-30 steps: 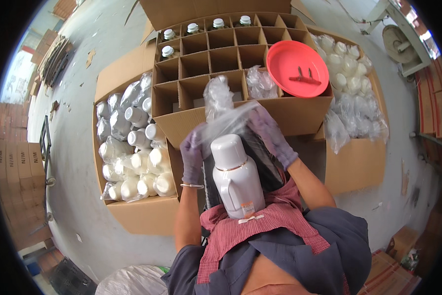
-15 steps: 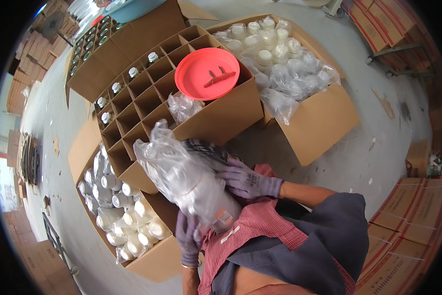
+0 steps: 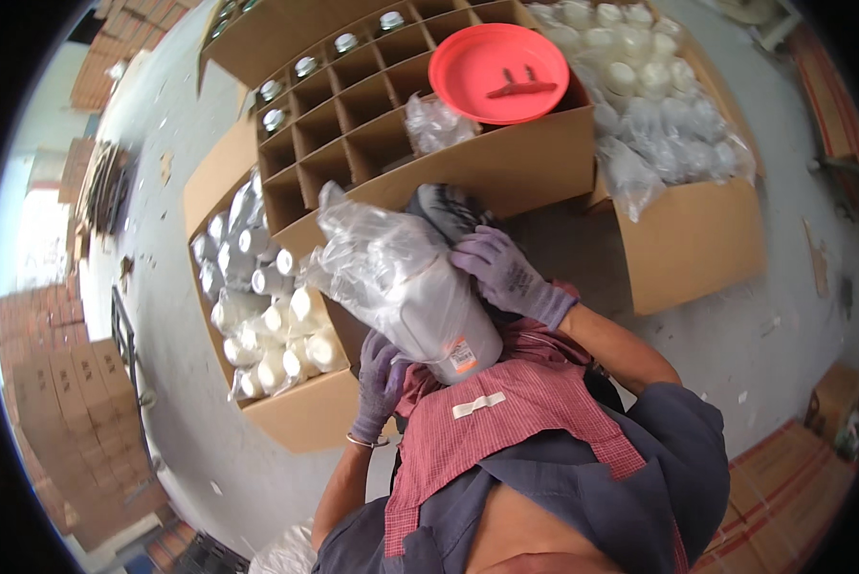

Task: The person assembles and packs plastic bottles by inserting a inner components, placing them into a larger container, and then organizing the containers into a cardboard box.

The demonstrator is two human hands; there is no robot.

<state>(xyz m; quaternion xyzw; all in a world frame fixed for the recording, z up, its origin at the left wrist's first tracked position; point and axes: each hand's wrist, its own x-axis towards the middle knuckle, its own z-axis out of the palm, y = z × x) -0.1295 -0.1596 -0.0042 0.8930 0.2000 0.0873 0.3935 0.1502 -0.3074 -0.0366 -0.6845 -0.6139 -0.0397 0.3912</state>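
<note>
A: Condition of grip, both sides?

B: Recorded left hand [image 3: 380, 383], in a purple glove, with fingers curled at the lower left side of a bagged white jug [image 3: 449, 320]; cannot confirm closure. Recorded right hand [image 3: 506, 273], likewise gloved, with fingers laid along the upper right side of the jug; cannot tell whether gripping or merely resting there.

A: Position of the jug?

B: Found between the hands, tilted, with base against the checked apron [image 3: 544, 402]. Enclosed in a clear plastic bag [image 3: 343, 234], loose end ahead of the left hand. Noted an orange-and-white label [image 3: 463, 357] near the base.

A: Beyond the hands?

B: Observed, just past the right fingertips, a dark patterned item [image 3: 444, 210], kind unclear. Farther ahead, noted a divided carton [image 3: 516, 153], with white-capped bottles [image 3: 305, 69] in outer compartments, crumpled plastic [image 3: 437, 126] in a near one, and a red basin [image 3: 544, 53] on top. Inside the basin, logged a red two-pronged tool [image 3: 522, 89].

A: To either side?

B: Left of the left hand, listed an open carton [image 3: 291, 416] of bagged white pieces [image 3: 300, 359]; right of the right hand, another carton [image 3: 702, 249], similarly filled.
</note>
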